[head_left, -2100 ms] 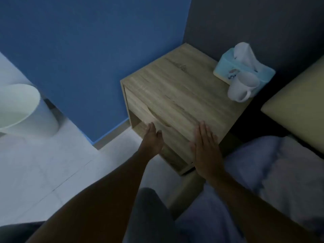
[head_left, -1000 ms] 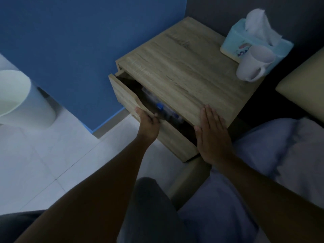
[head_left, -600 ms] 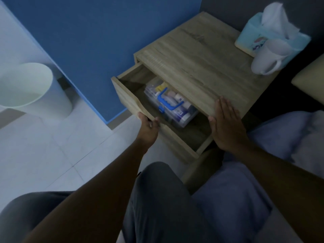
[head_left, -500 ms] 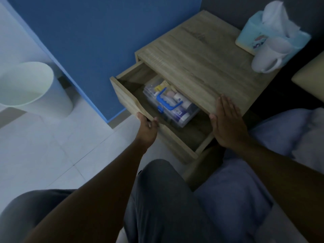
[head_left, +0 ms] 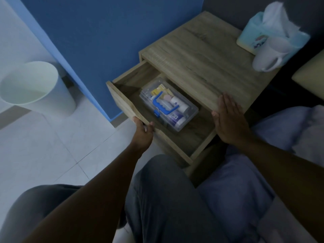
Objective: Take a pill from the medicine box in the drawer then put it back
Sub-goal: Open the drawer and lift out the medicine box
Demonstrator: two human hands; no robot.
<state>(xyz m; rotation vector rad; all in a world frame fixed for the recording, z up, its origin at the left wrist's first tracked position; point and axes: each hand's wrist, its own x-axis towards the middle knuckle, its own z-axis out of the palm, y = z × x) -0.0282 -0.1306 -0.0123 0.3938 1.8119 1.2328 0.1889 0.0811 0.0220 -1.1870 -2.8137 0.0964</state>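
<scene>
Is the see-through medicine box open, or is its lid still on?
Shut. The medicine box lies in the open drawer, its clear lid on and blue handle flat on top.

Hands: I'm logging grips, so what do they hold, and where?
Left hand grips the wooden drawer by its front panel's top edge. Right hand lies flat, holding nothing.

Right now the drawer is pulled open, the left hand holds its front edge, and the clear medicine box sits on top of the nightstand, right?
Not quite. The head view shows the medicine box lying inside the open drawer, not on the nightstand. The left hand does hold the front edge.
</scene>
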